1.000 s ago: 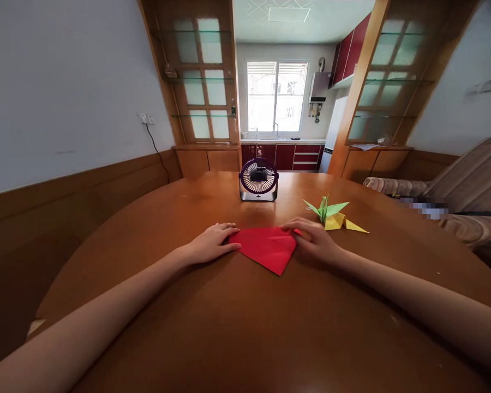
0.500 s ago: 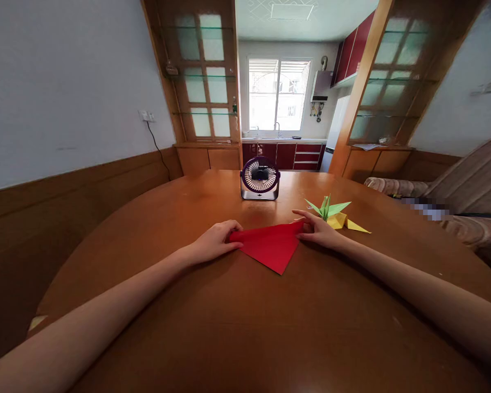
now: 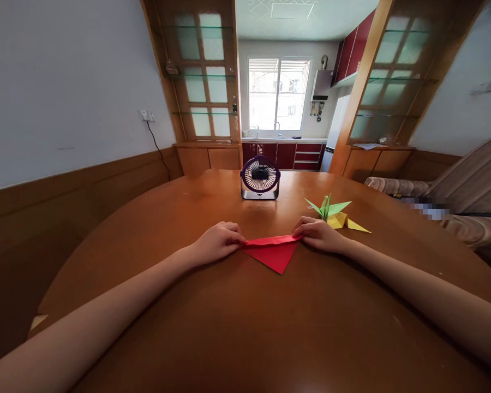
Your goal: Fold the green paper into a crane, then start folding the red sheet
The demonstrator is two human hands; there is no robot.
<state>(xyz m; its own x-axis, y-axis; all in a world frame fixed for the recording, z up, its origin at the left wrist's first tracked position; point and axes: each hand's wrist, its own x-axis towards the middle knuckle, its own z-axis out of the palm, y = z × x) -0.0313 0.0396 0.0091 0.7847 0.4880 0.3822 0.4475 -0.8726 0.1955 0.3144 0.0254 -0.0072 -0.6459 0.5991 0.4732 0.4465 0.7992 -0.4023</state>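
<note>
A red sheet of origami paper (image 3: 276, 256) lies on the table with one corner pointing toward me. Its far edge is turned over into a narrow lighter-red strip. At the left end of that strip, my left hand (image 3: 221, 241) pinches the paper between thumb and curled fingers. My right hand (image 3: 318, 234) grips the strip's other end in the same way. Just beyond the right hand are a green folded-paper piece (image 3: 328, 208) with pointed tips and a yellow folded-paper piece (image 3: 340, 220).
A small purple fan (image 3: 260, 177) stands on the round-ended wooden table (image 3: 245, 333), beyond the paper. A striped sofa (image 3: 470, 180) is at the right. Wooden shelves (image 3: 207, 82) and a kitchen counter (image 3: 282, 140) lie past the table.
The paper's far edge has been folded toward me into a strip. Both hands have closed more tightly at its ends; the fingers of my right hand, stretched out before, are now curled.
</note>
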